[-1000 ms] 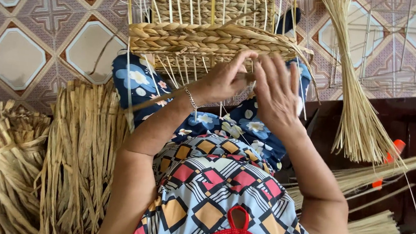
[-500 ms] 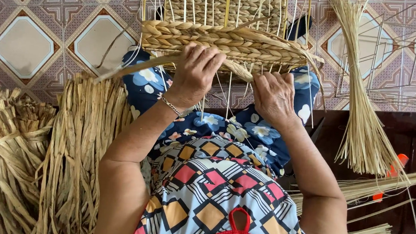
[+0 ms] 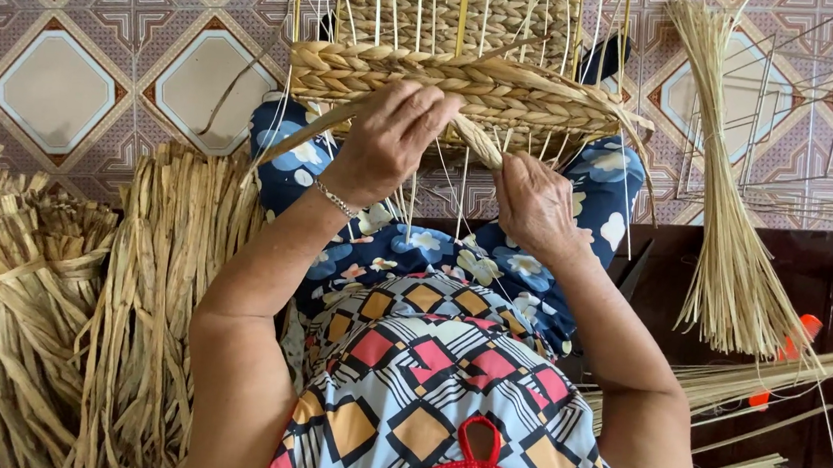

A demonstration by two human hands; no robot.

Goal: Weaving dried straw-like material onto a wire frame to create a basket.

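Observation:
A half-woven straw basket (image 3: 474, 38) on a metal frame rests across my knees, its thick braided rim (image 3: 509, 90) facing me. My left hand (image 3: 390, 136) grips a flat straw strand (image 3: 294, 138) just under the rim; the strand trails down to the left. My right hand (image 3: 530, 204) sits lower and to the right, fingers pinched on the twisted end of a strand (image 3: 480, 141) below the rim. Thin pale reed stakes (image 3: 426, 14) stand up out of the weave.
Bundles of dried flat straw (image 3: 19, 300) lie on the floor at my left. A tied bunch of thin reeds (image 3: 726, 251) leans at the right over a dark wooden bench (image 3: 815, 269). Bare wire basket frames (image 3: 827, 129) stand on the patterned tile floor (image 3: 58, 82).
The basket has come lower and nearer. My left hand has closed on a strand and pulled it down-left; my right hand has dropped from the rim to a strand end below it.

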